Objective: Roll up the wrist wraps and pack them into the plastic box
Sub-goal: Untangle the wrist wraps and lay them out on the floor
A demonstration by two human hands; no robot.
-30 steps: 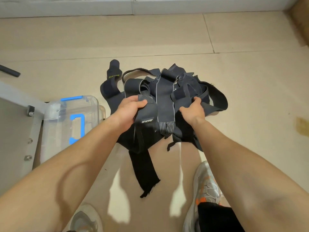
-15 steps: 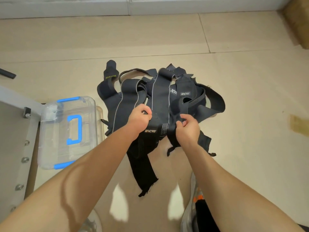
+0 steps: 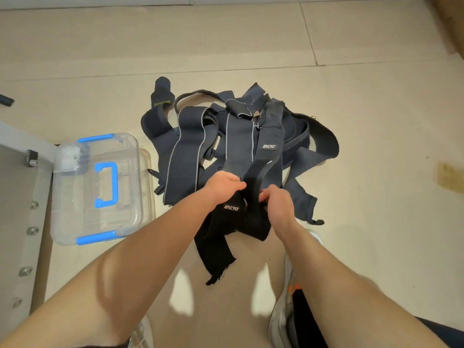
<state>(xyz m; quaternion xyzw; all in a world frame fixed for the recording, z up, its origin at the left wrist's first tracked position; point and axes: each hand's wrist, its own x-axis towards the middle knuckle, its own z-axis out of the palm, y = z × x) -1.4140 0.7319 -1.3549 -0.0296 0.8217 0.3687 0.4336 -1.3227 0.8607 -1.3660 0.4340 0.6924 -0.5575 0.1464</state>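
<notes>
A tangled pile of dark navy wrist wraps (image 3: 233, 136) with pale edge stripes lies on the beige floor. My left hand (image 3: 222, 185) and my right hand (image 3: 275, 200) both grip one black wrap (image 3: 233, 222) at the pile's near edge, lifted a little; its frayed tail hangs down toward me. A black strap runs up between my hands. The clear plastic box (image 3: 98, 187) with blue handle and blue latches sits to the left, lid on.
A grey metal panel with bolts (image 3: 22, 222) borders the box on the far left. My shoe (image 3: 283, 310) is at the bottom right, beside my right forearm. A yellowish stain (image 3: 449, 175) marks the floor at right.
Both hands drew closer together and pulled back toward me, lifting the black wrap out of the pile's near edge. The view shifted slightly.
</notes>
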